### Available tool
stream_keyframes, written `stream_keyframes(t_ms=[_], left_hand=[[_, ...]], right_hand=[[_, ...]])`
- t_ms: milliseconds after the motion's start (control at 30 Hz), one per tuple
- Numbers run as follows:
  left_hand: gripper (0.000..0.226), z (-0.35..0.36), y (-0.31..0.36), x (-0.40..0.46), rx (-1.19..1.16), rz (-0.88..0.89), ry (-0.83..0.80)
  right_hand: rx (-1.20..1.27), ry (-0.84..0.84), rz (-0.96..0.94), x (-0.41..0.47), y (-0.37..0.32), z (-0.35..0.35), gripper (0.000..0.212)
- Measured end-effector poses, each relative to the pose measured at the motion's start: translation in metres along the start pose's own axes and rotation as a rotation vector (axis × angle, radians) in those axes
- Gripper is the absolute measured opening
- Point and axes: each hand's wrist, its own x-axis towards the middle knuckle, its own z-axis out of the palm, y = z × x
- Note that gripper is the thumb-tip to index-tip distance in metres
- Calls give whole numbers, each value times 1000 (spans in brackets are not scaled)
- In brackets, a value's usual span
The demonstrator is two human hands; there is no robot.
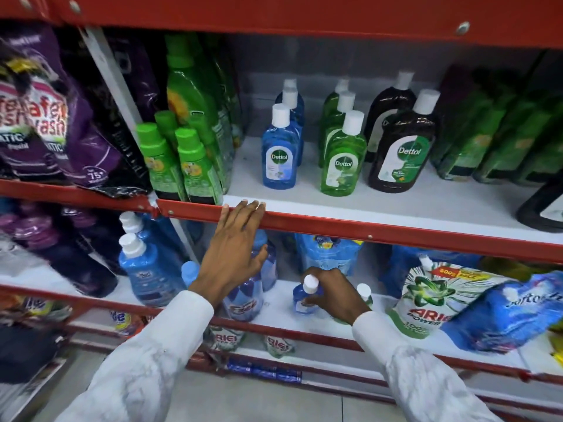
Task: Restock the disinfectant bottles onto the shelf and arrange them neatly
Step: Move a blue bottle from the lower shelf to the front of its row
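Observation:
On the middle shelf [380, 208] stand three rows of white-capped disinfectant bottles: blue ones [279, 153], green ones [342, 161] and dark brown ones [399, 153]. My left hand [236, 248] is open, fingers spread, with the fingertips resting on the shelf's red front edge. One shelf lower, my right hand [333, 295] is shut on a small blue disinfectant bottle [306, 295] that stands on the white board. Another white-capped bottle [364, 292] peeks out behind that hand, its body mostly hidden.
Green bottles [182, 159] and purple pouches [51, 123] crowd the left of the middle shelf, green packs [487, 138] the right. The lower shelf holds blue detergent bottles [146, 266], a blue refill pouch [329, 254] and Ariel bags [426, 300].

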Motion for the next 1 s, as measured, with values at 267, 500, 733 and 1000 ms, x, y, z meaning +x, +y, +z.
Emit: stream_keyframes(t_ms=[267,500,733,1000], left_hand=[[77,2,-11,-5,-117,-30,62],[72,10,-15,-3,-196,-37,111],[76,9,-18,-4,-283,-29,134],[75,8,-20,-5,-323,-27,138]], right_hand=[[180,327,-174,-43,-119,-120,48],[306,485,-283,-13,-185,-194,45],[216,415,-262,60,-189,-185,46],[155,316,-213,98,-182,-161,48]])
